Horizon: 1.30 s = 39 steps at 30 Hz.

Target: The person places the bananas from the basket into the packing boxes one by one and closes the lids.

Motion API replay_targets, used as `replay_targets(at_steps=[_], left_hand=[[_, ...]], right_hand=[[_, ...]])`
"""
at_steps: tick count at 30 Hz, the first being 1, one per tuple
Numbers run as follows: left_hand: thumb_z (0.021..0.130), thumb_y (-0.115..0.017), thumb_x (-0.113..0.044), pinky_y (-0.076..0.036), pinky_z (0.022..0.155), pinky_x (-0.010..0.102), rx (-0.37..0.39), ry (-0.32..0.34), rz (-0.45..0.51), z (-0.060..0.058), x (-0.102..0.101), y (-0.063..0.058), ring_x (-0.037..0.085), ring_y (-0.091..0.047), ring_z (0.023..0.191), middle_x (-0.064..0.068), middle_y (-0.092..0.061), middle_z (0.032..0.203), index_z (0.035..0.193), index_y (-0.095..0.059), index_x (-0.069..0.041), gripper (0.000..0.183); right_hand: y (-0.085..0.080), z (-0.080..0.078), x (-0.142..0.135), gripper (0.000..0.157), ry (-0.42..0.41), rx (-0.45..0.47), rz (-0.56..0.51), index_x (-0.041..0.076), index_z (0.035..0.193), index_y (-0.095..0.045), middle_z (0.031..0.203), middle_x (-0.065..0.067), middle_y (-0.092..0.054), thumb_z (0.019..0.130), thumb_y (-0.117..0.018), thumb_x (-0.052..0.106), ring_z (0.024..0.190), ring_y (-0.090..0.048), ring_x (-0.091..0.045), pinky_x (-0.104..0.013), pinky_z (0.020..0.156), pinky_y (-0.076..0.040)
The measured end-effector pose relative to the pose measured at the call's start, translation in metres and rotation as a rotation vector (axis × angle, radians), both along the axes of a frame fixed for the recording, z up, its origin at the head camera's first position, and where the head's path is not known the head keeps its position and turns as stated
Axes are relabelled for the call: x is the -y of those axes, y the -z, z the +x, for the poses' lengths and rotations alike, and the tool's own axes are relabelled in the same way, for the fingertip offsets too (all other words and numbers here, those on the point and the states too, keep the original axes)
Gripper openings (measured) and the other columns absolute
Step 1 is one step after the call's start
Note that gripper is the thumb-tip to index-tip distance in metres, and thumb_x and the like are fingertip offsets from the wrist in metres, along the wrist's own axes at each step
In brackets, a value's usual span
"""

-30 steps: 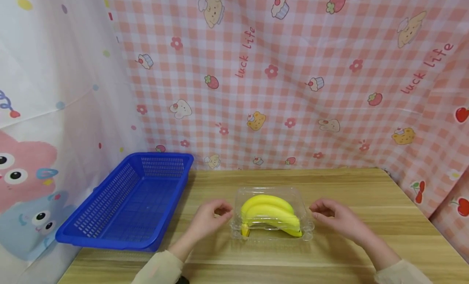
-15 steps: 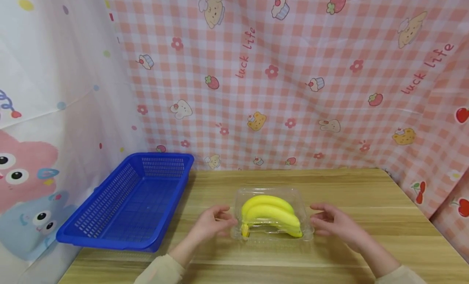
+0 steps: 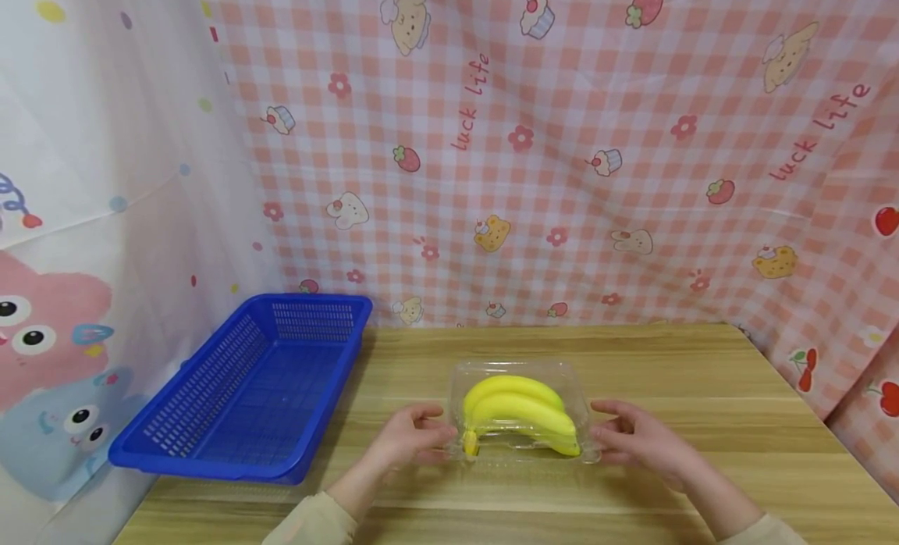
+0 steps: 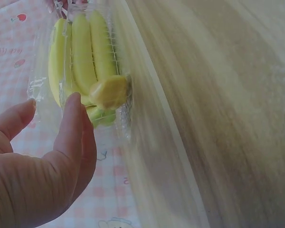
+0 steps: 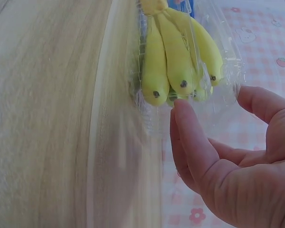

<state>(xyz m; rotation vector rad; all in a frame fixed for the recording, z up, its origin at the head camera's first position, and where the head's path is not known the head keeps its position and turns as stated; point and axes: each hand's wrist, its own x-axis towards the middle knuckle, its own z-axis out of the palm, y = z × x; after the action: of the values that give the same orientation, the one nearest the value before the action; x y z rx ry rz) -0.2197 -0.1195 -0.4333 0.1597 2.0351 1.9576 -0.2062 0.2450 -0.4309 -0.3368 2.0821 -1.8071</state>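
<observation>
A bunch of yellow bananas (image 3: 516,408) lies inside a clear plastic clamshell box (image 3: 577,389) on the wooden table. The box is closed over them. My left hand (image 3: 409,437) is at the left side of the box, thumb and fingers spread apart. On the opposite side, my right hand (image 3: 642,442) holds a similar pose, its fingertips at the box's right edge. Both wrist views show fingertips close against the clear wall; whether they touch it I cannot tell. The bananas' stem end points left, their dark tips right.
An empty-looking blue plastic basket (image 3: 298,461) with slotted sides stands on the left of the table (image 3: 520,506). Behind the table hangs a pink checked curtain (image 3: 527,186), and a white patterned curtain (image 3: 140,139) hangs on the left.
Both hands have come slightly lower beside the box, and their fingers have spread from a closer, curled pose. The box and bananas have stayed in place.
</observation>
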Motion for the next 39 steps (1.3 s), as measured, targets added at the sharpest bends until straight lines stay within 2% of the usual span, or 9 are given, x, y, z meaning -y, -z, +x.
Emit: replay_targets(at_steps=[6,14,21,26,32,39], left_hand=[[0.086,-0.069,0.003,-0.059,0.076,0.038,0.013,0.005,0.019,0.000,-0.001,0.003,0.018,-0.064,0.081,0.021,-0.059,0.104,0.132,-0.033,0.027,0.063],[0.085,-0.063,0.012,-0.059,0.076,0.033,0.071,0.021,0.136,0.002,-0.002,0.005,0.014,-0.061,0.079,0.010,-0.053,0.094,0.133,-0.030,0.028,0.059],[0.087,-0.059,0.013,-0.059,0.075,0.029,0.078,0.030,0.201,0.003,-0.003,0.010,0.013,-0.064,0.075,0.010,-0.055,0.090,0.125,-0.039,0.026,0.045],[0.085,-0.059,0.014,-0.059,0.073,0.029,0.086,0.002,0.234,0.006,-0.005,0.012,0.013,-0.063,0.073,0.009,-0.050,0.090,0.127,-0.035,0.024,0.049],[0.083,-0.058,0.016,-0.059,0.073,0.029,0.093,-0.033,0.255,0.007,-0.008,0.014,0.014,-0.062,0.072,0.008,-0.048,0.089,0.122,-0.038,0.020,0.044],[0.080,-0.058,0.018,-0.059,0.071,0.027,0.085,-0.059,0.241,0.009,-0.011,0.015,0.013,-0.060,0.071,0.008,-0.049,0.089,0.123,-0.038,0.019,0.047]], right_hand=[[0.003,0.000,0.002,0.075,-0.024,0.029,-0.018,-0.026,0.142,-0.012,0.106,-0.017,-0.053,0.099,-0.061,0.012,0.093,-0.059,-0.021,-0.041,0.087,-0.056],[0.003,0.000,0.005,0.077,-0.029,0.062,-0.049,-0.027,0.141,-0.011,0.103,-0.015,-0.051,0.097,-0.062,0.011,0.092,-0.059,-0.018,-0.036,0.086,-0.056],[0.004,0.000,0.006,0.077,-0.036,0.092,-0.090,-0.026,0.141,-0.010,0.100,-0.012,-0.049,0.096,-0.063,0.006,0.091,-0.057,-0.016,-0.033,0.086,-0.056],[0.005,0.002,0.007,0.072,-0.019,0.091,-0.085,-0.025,0.141,-0.012,0.099,-0.011,-0.048,0.095,-0.061,0.001,0.091,-0.057,-0.015,-0.033,0.086,-0.056],[0.007,0.002,0.008,0.071,-0.005,0.088,-0.088,-0.025,0.141,-0.013,0.099,-0.011,-0.048,0.094,-0.060,-0.001,0.089,-0.056,-0.014,-0.033,0.086,-0.056],[0.009,0.002,0.010,0.070,-0.001,0.070,-0.079,-0.026,0.140,-0.013,0.097,-0.010,-0.048,0.094,-0.060,-0.002,0.087,-0.057,-0.013,-0.032,0.084,-0.057]])
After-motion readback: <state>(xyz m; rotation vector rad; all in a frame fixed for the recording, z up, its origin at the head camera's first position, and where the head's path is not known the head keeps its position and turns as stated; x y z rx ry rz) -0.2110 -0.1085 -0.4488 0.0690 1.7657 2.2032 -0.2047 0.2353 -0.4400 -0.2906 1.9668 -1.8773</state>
